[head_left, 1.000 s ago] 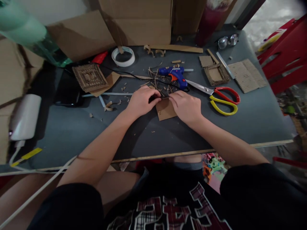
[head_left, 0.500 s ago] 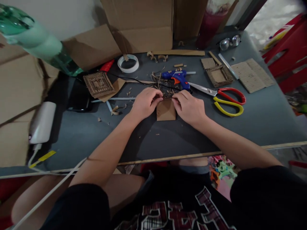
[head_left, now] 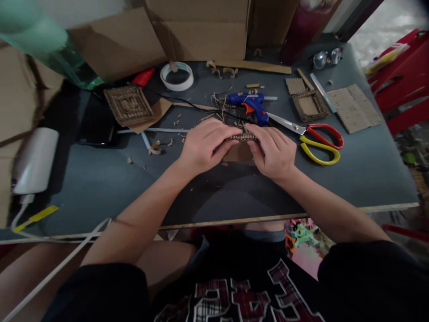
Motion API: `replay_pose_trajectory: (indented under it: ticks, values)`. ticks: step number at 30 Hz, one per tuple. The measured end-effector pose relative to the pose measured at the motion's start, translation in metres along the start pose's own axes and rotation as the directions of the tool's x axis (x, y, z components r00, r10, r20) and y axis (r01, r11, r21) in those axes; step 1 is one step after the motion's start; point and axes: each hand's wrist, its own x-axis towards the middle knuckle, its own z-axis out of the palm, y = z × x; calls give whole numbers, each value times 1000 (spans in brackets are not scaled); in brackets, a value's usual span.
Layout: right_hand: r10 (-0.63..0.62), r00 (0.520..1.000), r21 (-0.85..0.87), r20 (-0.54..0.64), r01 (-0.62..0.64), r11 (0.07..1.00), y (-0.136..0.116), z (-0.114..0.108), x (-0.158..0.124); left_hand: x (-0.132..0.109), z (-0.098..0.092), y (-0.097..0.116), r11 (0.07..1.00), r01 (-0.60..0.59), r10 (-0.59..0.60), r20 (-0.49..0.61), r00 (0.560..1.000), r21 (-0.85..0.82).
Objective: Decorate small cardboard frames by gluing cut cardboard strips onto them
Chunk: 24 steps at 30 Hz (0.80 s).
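Note:
Between my two hands is a small flat piece of brown cardboard with a corrugated strip along its far edge. My left hand pinches the strip's left end between thumb and fingers. At its right end my right hand closes in the same way. Fingers cover part of the strip and of the cardboard's upper corners. Just beyond the hands lies a blue hot glue gun with an orange trigger. Scissors with red and yellow handles rest to the right of my right hand.
A square corrugated piece lies at left, near a black phone and a white power bank. Behind are a tape roll and a green bottle. A small cardboard tray, a corrugated sheet and glasses sit at right.
Both hands have come up and turned, with the strip raised between them and their fingers further over it. The camera view has shifted slightly.

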Motion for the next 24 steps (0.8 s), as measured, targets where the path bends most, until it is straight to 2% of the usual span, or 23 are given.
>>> replay_pose_trajectory:
  ticks: [3, 7, 12, 16, 18, 21, 24]
  values:
    - [-94, 992, 16, -80, 95, 995, 4, 1, 1, -1, 3, -1, 994, -102, 106, -95, 990, 39]
    - [-160, 976, 71, -146, 172, 982, 12, 6, 3, -3, 6, -5, 994, -110, 112, -98, 989, 26]
    - [-148, 982, 121, -116, 162, 979, 15, 11, 1, -4, 7, -7, 999, 9, -8, 31, 999, -40]
    - [-27, 999, 131, -42, 32, 991, 11, 10, 1, -6, 7, -15, 981, 139, -133, 56, 990, -137]
    - [33, 999, 117, -20, -30, 993, 10, 8, 1, -7, 6, -19, 958, 231, -223, 62, 973, -170]
    - [50, 999, 106, -5, -49, 993, 9, 8, 2, -9, 7, -24, 910, 368, -346, 137, 928, -193]
    - [79, 997, 85, 24, -81, 993, 10, 9, 1, -11, 8, -28, 911, 390, -355, 224, 907, -133]
